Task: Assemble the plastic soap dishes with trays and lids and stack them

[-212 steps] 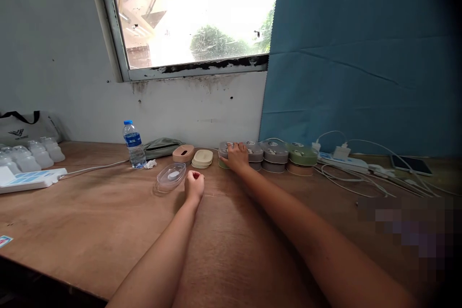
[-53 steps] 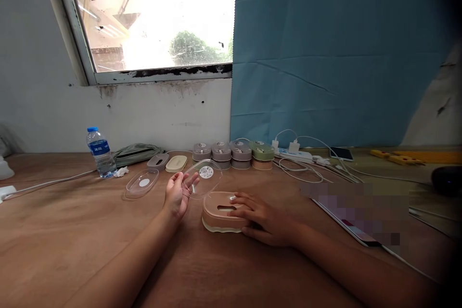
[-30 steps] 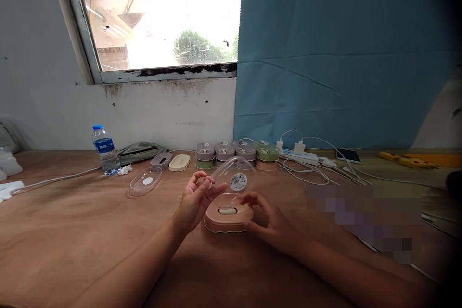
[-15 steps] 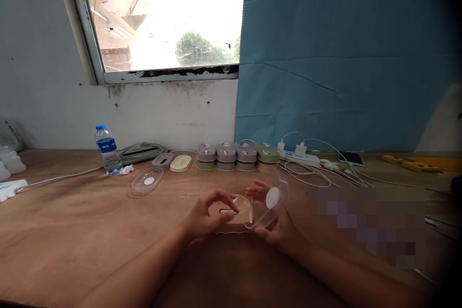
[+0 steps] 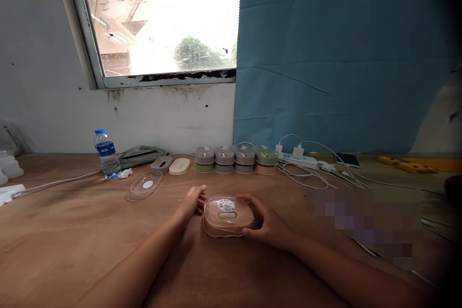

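A pinkish oval box (image 5: 228,232) stands on the table before me, with an oval slot in its top. Over it sits a clear plastic lid (image 5: 212,209) bearing a round printed label. My right hand (image 5: 265,224) grips the lid's right end, thumb at the near edge and fingers at the far edge. Beside the box's left end is my left hand (image 5: 193,204), its fingers apart and a little bent, holding nothing. Whether its fingertips touch the lid I cannot tell. Another clear lid (image 5: 139,190) with a white round sticker lies farther left.
Several stacked oval boxes (image 5: 224,159) line the wall. A cream lid (image 5: 179,166) and a grey slotted lid (image 5: 161,163) lie near a pouch (image 5: 142,155) and a water bottle (image 5: 107,156). A power strip (image 5: 299,160), cables and a phone (image 5: 348,159) are at the right.
The clear lid, tilted in my right hand before, now lies level over the pinkish box. My left hand has moved off the box top to its left side.
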The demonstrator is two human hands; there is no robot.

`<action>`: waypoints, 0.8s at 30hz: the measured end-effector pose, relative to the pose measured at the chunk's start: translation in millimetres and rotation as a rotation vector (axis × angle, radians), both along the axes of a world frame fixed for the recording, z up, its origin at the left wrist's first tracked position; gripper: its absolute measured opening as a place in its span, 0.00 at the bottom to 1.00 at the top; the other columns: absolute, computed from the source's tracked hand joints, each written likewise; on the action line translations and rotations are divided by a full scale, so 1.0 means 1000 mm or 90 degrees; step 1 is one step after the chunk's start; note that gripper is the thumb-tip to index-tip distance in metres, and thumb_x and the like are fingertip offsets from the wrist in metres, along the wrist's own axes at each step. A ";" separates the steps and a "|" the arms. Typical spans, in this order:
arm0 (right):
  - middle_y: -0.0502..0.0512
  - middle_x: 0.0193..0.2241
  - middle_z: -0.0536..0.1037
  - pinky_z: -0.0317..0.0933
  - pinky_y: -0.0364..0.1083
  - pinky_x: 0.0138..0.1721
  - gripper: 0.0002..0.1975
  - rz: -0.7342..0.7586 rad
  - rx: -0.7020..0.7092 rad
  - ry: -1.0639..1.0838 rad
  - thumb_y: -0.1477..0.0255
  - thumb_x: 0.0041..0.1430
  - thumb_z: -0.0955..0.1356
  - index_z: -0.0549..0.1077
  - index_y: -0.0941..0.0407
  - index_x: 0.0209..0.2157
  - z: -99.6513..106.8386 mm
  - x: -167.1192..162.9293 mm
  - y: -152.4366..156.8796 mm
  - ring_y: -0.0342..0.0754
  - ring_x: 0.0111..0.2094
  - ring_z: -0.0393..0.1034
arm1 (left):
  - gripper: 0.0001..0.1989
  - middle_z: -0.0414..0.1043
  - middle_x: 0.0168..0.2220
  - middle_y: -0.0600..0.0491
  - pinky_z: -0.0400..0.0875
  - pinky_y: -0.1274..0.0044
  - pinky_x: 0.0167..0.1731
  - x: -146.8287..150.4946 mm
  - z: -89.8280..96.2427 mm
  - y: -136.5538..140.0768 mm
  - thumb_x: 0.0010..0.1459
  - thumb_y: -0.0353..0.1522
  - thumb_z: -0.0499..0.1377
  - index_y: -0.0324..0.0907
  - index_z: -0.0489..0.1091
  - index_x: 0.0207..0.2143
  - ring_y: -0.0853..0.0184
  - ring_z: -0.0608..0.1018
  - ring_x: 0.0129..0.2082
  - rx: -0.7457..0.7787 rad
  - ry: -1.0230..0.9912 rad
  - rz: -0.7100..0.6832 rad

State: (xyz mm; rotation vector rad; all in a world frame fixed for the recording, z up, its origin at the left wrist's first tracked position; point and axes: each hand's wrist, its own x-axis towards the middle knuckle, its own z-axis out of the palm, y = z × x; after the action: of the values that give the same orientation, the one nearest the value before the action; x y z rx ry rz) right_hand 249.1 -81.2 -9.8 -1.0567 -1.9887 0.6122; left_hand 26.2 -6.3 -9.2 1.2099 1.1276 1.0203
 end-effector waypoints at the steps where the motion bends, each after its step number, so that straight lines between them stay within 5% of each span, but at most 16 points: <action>1: 0.60 0.47 0.65 0.56 0.52 0.49 0.33 0.007 0.007 -0.021 0.64 0.40 0.71 0.59 0.56 0.49 0.001 0.000 0.000 0.56 0.49 0.60 | 0.16 0.63 0.24 0.56 0.59 0.81 0.17 0.001 0.000 -0.001 0.47 0.44 0.54 0.39 0.59 0.27 0.74 0.67 0.16 0.002 -0.003 -0.005; 14: 0.58 0.49 0.64 0.55 0.52 0.50 0.33 0.007 0.026 -0.066 0.66 0.42 0.70 0.59 0.54 0.51 0.000 0.005 0.008 0.55 0.49 0.59 | 0.21 0.68 0.33 0.49 0.64 0.76 0.34 -0.002 0.003 -0.009 0.34 0.39 0.66 0.38 0.65 0.30 0.66 0.71 0.33 0.137 0.094 -0.057; 24: 0.58 0.49 0.64 0.56 0.52 0.49 0.37 0.009 0.016 -0.101 0.65 0.39 0.72 0.58 0.55 0.52 0.006 0.007 0.005 0.55 0.49 0.59 | 0.19 0.68 0.33 0.49 0.64 0.77 0.32 -0.006 0.008 -0.011 0.36 0.39 0.65 0.39 0.65 0.30 0.66 0.71 0.32 0.131 0.102 -0.103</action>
State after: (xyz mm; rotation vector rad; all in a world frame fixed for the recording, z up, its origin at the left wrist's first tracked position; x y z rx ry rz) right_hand 256.0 -75.8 -4.2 -1.1055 -2.1363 0.5236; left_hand 20.3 -17.0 -0.9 1.5450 1.0464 0.9453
